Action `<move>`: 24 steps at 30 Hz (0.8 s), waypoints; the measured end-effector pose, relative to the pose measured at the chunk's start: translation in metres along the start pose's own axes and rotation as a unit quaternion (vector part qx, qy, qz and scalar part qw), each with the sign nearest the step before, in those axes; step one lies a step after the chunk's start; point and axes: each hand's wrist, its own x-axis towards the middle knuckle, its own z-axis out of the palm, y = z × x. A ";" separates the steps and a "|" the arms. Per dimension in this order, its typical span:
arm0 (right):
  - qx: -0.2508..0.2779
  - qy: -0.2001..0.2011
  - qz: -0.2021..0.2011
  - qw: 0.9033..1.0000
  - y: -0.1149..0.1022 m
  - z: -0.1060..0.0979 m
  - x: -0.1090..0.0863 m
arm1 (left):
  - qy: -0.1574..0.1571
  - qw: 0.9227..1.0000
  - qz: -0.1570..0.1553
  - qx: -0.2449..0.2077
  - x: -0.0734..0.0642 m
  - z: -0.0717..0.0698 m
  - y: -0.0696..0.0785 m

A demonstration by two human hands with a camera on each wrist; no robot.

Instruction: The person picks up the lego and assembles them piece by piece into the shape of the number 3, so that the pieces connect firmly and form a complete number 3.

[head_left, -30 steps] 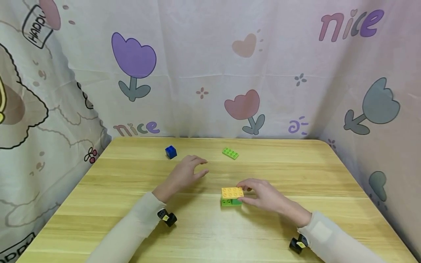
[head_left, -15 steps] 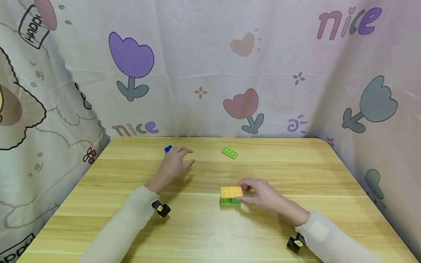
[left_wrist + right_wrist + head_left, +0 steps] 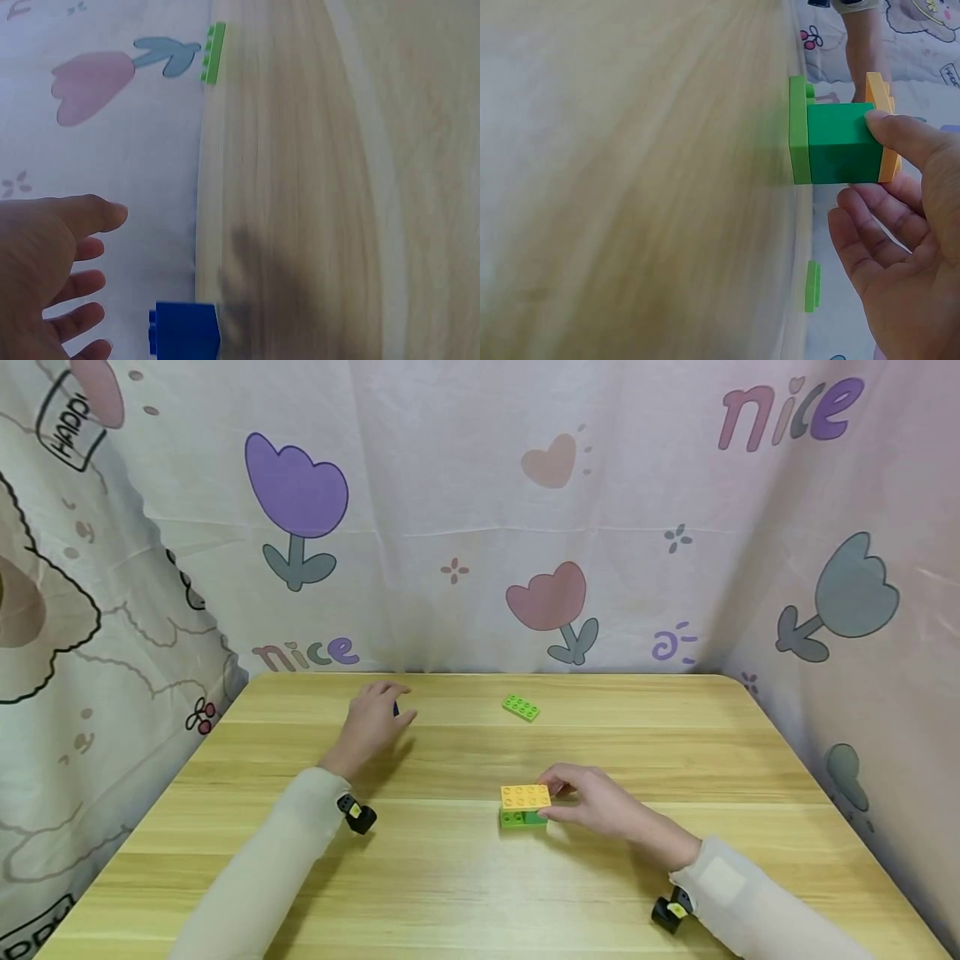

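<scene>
My left hand (image 3: 366, 720) is above a blue toy brick (image 3: 186, 331) near the table's back left, its fingers loosely bent and apart from the brick in the left wrist view. Most of that brick is hidden behind the hand in the head view. Right of the table's middle stands a small stack: a light green plate brick (image 3: 799, 131) at the bottom, a darker green block (image 3: 844, 146) on it, and a yellow plate brick (image 3: 525, 797) on top. My right hand (image 3: 596, 802) holds this stack at its right end, thumb on the near side and fingers behind.
Another light green plate brick (image 3: 521, 707) lies studs up near the back edge of the wooden table (image 3: 450, 893). A printed cloth (image 3: 450, 485) hangs behind and at both sides. Each wrist wears a small black camera (image 3: 362, 818).
My left hand has moved left and a little away from me, over the blue brick, which it now mostly covers. My right hand stays at the stack.
</scene>
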 end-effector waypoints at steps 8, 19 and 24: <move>-0.005 -0.005 -0.001 1.000 0.001 0.000 0.001 | -0.029 0.998 -0.046 0.014 0.007 -0.001 -0.014; -0.013 -0.006 0.002 1.000 0.000 0.000 0.000 | -0.078 0.993 -0.078 0.052 0.012 -0.007 -0.028; -0.017 -0.008 -0.002 1.000 0.000 -0.001 0.001 | -0.084 0.991 -0.081 0.061 0.015 -0.005 -0.033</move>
